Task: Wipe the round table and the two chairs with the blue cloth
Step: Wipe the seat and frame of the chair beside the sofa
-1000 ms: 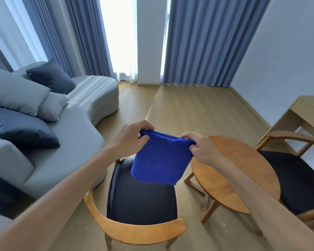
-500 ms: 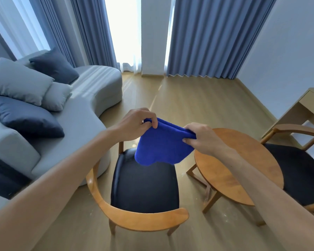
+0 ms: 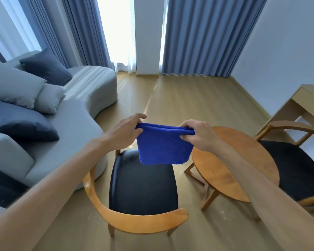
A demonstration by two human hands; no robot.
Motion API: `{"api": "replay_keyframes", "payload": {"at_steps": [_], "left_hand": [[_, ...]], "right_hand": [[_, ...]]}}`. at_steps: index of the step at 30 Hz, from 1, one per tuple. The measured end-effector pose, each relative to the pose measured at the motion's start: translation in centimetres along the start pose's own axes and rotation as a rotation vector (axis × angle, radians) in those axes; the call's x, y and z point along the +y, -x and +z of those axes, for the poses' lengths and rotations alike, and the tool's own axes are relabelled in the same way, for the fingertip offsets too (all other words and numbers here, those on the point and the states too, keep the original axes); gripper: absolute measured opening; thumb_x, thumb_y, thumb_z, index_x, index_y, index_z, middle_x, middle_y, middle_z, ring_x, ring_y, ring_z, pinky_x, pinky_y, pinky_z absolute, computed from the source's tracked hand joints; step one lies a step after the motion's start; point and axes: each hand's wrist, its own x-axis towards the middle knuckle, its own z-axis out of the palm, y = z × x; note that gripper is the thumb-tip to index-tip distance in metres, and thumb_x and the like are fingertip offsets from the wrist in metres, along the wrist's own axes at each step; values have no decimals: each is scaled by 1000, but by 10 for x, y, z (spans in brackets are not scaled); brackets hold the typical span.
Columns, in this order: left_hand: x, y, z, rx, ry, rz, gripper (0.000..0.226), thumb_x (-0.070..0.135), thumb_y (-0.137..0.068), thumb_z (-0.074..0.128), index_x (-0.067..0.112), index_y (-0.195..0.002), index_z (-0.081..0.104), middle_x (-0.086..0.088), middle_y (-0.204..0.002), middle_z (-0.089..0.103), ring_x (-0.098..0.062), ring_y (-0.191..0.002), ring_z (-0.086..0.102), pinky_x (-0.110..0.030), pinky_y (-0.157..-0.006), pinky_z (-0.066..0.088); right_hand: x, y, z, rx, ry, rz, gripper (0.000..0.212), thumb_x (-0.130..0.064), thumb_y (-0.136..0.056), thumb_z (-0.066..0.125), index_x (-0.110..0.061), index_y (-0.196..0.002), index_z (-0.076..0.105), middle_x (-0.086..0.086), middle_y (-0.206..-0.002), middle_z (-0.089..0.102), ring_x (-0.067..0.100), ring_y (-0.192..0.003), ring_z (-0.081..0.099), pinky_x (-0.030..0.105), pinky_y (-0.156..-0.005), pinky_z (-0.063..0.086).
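Here, hands [image 3: 164, 132] pinching blue cloth [image 3: 163, 145] top corners

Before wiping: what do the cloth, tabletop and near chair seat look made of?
Blue cloth: soft, napped, likely microfibre. Round table: wood grain, glossy varnish by its sheen. Near chair seat: black, shiny, probably leather or vinyl.

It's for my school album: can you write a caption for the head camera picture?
Two hands, left and right, hold a folded blue cloth above a chair.
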Motion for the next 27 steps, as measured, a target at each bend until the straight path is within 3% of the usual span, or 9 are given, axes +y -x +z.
{"api": "replay_keyframes", "payload": {"at_steps": [3,6,9,13,16,20,22,24,27], "left_hand": [[-3,-6,9,-31,-65,58,21,14,-98,42,22,-116,51,7,-107,52,-15,-93,49,-25,-77,35],[4,-16,26,-73,-68,74,15,17,-99,39,28,-107,45,6,-103,55,-15,-87,53,-30,-74,40],[24,-25,51,-144,21,44,15,21,-100,36,36,-102,39,8,-82,64,-5,-70,60,-22,-59,43],[62,-40,97,-199,272,-39,18,20,-101,36,36,-97,41,3,-65,71,-5,-60,65,-22,-61,48],[96,-55,130,-182,389,-49,17,18,-101,42,35,-99,43,-1,-64,70,-7,-62,66,-12,-59,46],[145,-71,177,-213,435,-42,23,21,-93,60,36,-102,45,1,-78,70,-8,-68,68,-20,-64,51],[173,-82,205,-202,414,-35,30,14,-88,66,30,-104,47,4,-87,67,-4,-68,66,-14,-60,49],[202,-95,233,-161,433,-65,27,6,-87,65,21,-104,50,-2,-86,67,-3,-62,64,-11,-55,48],[250,-116,275,-117,405,-87,19,1,-87,64,9,-102,55,-12,-82,67,-9,-57,62,-17,-55,51]], "right_hand": [[7,8,-1,18,-46,59,18,-6,-85,62,-22,-93,66,-5,-90,65,10,-83,58,15,-67,42],[19,29,-4,41,-79,132,21,-9,-86,61,-28,-94,65,-11,-87,66,5,-83,58,13,-66,43],[38,56,-8,111,-99,180,19,-7,-86,61,-24,-95,66,-12,-86,67,2,-82,58,11,-67,44],[71,93,-26,203,-125,271,20,-9,-86,61,-24,-97,67,-12,-90,68,5,-86,60,24,-73,50],[100,119,-48,269,-153,309,20,-9,-86,62,-25,-99,66,-14,-91,68,3,-87,60,22,-73,50],[154,157,-79,303,-160,319,20,-13,-87,64,-27,-101,63,-18,-90,65,-4,-88,58,8,-70,46],[185,176,-97,323,-161,316,21,-14,-87,66,-30,-100,61,-20,-89,64,-7,-89,57,5,-69,44],[217,195,-118,312,-169,308,20,-16,-86,67,-31,-98,61,-20,-88,64,-6,-88,58,6,-68,45],[265,224,-151,274,-182,327,16,-18,-87,67,-29,-97,62,-16,-88,66,0,-86,60,11,-67,48]]}}
